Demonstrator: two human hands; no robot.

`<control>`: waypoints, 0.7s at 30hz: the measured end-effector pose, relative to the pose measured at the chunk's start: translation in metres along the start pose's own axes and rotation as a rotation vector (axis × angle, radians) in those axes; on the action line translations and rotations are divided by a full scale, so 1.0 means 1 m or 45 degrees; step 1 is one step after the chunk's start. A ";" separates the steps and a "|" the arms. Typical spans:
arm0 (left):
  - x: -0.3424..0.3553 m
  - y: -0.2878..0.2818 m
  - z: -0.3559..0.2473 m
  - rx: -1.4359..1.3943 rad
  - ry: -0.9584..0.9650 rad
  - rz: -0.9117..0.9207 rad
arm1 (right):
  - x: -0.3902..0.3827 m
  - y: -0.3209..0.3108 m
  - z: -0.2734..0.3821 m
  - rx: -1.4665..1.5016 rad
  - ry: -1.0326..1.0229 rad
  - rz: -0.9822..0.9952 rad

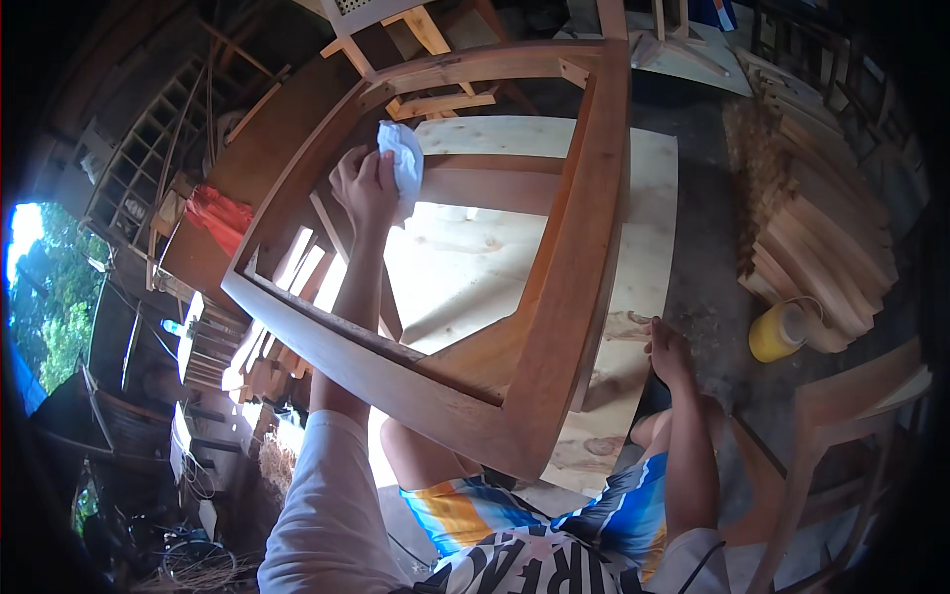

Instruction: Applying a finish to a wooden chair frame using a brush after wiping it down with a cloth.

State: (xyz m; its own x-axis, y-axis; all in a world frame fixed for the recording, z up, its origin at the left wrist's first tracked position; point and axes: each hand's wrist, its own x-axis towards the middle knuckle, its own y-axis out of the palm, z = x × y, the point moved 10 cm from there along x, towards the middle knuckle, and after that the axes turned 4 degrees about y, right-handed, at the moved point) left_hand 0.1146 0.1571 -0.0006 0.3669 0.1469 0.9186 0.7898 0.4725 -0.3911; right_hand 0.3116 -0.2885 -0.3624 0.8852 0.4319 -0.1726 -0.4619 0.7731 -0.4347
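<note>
Two hands: left hand (pixel 364 185) clamped on white wad (pixel 403 166); right hand (pixel 671 354) curled, grip unclear, at pale board (pixel 650 198)'s right edge. Wooden frame (pixel 572 262) over board. Likely rubbing down; next stroke calls for firm contact.

Pale plywood board (pixel 653 198): wooden chair frame (pixel 584 247) apparently resting on it, contact hidden. Dark floor (pixel 703 257) alongside: stack of curved wood pieces (pixel 821 238), yellow container (pixel 775 334) just beside.
</note>
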 end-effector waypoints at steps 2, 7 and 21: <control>0.005 -0.001 0.044 0.246 -0.073 0.113 | 0.003 0.004 -0.001 -0.012 -0.008 0.019; 0.012 0.002 0.038 0.371 -0.219 0.276 | 0.004 0.010 0.002 -0.131 -0.020 0.054; 0.000 0.017 0.025 -0.223 -0.512 0.287 | 0.008 0.010 0.005 -0.116 0.066 0.042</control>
State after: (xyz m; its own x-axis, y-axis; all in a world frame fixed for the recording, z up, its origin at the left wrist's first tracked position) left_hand 0.1158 0.1868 -0.0056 0.3467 0.5690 0.7457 0.7958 0.2423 -0.5549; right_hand 0.3138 -0.2755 -0.3638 0.8725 0.4297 -0.2324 -0.4858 0.7125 -0.5063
